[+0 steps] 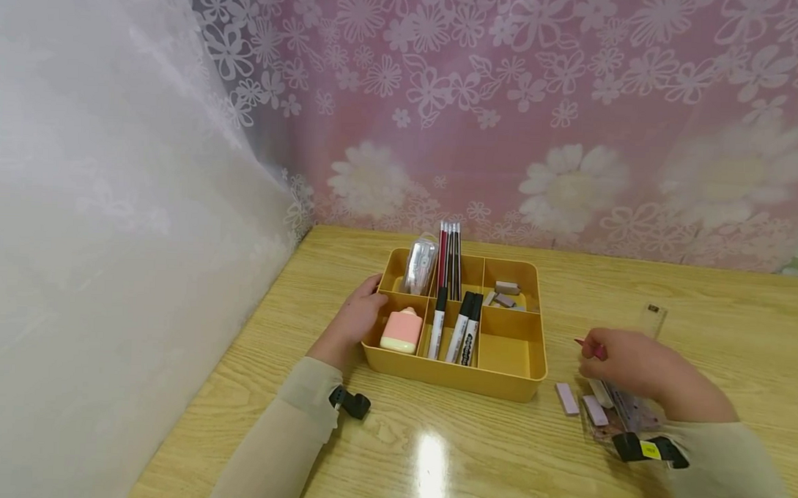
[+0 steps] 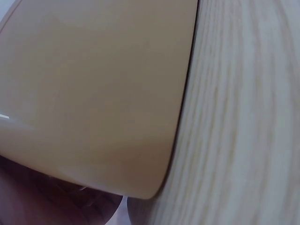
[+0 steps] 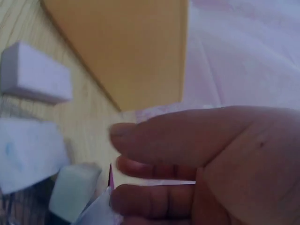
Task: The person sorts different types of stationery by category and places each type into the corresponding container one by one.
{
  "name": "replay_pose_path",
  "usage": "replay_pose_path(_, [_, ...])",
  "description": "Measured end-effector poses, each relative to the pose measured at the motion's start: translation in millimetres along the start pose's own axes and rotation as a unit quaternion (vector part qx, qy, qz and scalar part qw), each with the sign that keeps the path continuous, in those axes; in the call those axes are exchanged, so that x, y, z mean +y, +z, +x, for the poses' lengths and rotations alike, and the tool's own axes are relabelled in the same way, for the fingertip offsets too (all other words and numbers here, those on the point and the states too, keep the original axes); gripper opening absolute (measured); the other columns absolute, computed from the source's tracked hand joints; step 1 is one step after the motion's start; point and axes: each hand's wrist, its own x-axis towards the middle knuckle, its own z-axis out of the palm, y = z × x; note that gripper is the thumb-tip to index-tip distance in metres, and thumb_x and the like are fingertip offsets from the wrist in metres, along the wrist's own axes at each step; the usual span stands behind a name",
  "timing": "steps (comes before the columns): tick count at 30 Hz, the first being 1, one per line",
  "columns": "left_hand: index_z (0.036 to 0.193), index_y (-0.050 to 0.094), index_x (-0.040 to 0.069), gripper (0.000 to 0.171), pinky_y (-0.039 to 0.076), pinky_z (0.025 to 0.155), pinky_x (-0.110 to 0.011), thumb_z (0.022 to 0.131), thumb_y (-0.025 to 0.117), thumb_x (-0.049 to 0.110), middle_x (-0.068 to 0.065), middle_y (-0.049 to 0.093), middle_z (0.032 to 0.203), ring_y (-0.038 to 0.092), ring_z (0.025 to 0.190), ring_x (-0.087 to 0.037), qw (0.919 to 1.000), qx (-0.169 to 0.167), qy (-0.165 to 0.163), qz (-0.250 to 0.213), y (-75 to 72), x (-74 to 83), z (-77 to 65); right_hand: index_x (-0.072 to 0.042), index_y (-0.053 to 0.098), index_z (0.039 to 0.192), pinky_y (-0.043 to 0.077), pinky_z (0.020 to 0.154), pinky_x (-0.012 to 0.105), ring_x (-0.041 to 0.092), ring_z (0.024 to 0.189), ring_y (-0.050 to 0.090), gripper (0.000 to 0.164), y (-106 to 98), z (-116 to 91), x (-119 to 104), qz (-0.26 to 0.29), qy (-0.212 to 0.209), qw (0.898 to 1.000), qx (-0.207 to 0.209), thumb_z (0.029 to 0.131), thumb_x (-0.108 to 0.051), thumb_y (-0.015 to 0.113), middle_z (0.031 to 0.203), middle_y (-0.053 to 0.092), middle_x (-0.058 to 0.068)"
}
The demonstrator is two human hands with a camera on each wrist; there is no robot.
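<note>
My left hand (image 1: 360, 310) grips the left rim of a yellow divided desk organizer (image 1: 457, 379); its wall (image 2: 103, 93) fills much of the left wrist view. My right hand (image 1: 632, 363) is right of the organizer, fingers curled, with a small pointed magenta thing (image 1: 598, 351) at the fingertips; its kind is unclear. Below this hand lie lilac erasers (image 1: 567, 399) and a clear packet (image 1: 631, 412), partly hidden by the wrist. The right wrist view shows a lilac eraser (image 3: 40, 75), a white block (image 3: 28, 152) and a pale green block (image 3: 75, 190).
Organizer compartments hold a clear case (image 1: 420, 266), pencils (image 1: 450, 262), black-capped markers (image 1: 460, 332), a pink-and-cream bottle-shaped thing (image 1: 401, 330) and small erasers (image 1: 506, 288). A clear ruler (image 1: 652, 320) lies behind my right hand. A floral curtain (image 1: 508, 135) hangs behind the wooden table (image 1: 484, 442).
</note>
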Motion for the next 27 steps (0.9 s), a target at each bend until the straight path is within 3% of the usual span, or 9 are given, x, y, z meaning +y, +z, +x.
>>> replay_pose_path(5, [0.159, 0.032, 0.014, 0.052, 0.028, 0.116, -0.055, 0.107, 0.037, 0.019, -0.013, 0.04, 0.156, 0.039, 0.14, -0.032, 1.0, 0.005, -0.002, 0.001, 0.3, -0.1, -0.2, -0.014, 0.06, 0.09, 0.037, 0.058, 0.035, 0.018, 0.065, 0.049, 0.026, 5.9, 0.5, 4.3, -0.003, 0.026, 0.999, -0.035, 0.085, -0.034, 0.077, 0.077, 0.057, -0.001])
replay_pose_path(15, [0.16, 0.031, 0.014, 0.053, 0.027, 0.116, -0.055, 0.108, 0.037, 0.02, -0.013, 0.038, 0.158, 0.037, 0.142, -0.032, 1.0, 0.005, -0.001, 0.004, 0.4, 0.4, 0.9, -0.013, 0.058, 0.088, 0.035, 0.056, 0.035, 0.018, 0.063, 0.047, 0.019, 10.5, 4.0, 3.6, -0.008, 0.025, 0.999, -0.039, 0.084, -0.022, 0.074, 0.077, 0.054, 0.0])
replay_pose_path(21, [0.16, 0.031, 0.014, 0.053, 0.026, 0.117, -0.055, 0.108, 0.037, 0.02, -0.013, 0.038, 0.158, 0.037, 0.143, -0.032, 1.0, 0.005, -0.004, 0.006, 0.2, 0.1, 0.8, -0.013, 0.059, 0.096, 0.035, 0.058, 0.036, 0.018, 0.065, 0.045, 0.006, 9.5, 6.4, 2.6, -0.019, 0.002, 1.0, -0.013, 0.09, -0.013, 0.061, 0.084, 0.055, 0.0])
replay_pose_path(27, [0.16, 0.031, 0.015, 0.053, 0.026, 0.117, -0.055, 0.108, 0.037, 0.021, -0.012, 0.038, 0.158, 0.037, 0.142, -0.032, 1.0, 0.006, -0.006, 0.004, 0.3, 0.1, 0.5, -0.009, 0.06, 0.105, 0.036, 0.054, 0.034, 0.017, 0.059, 0.043, 0.014, 8.8, 8.8, -4.1, 0.002, -0.023, 0.999, 0.036, 0.092, -0.011, 0.055, 0.08, 0.053, 0.001])
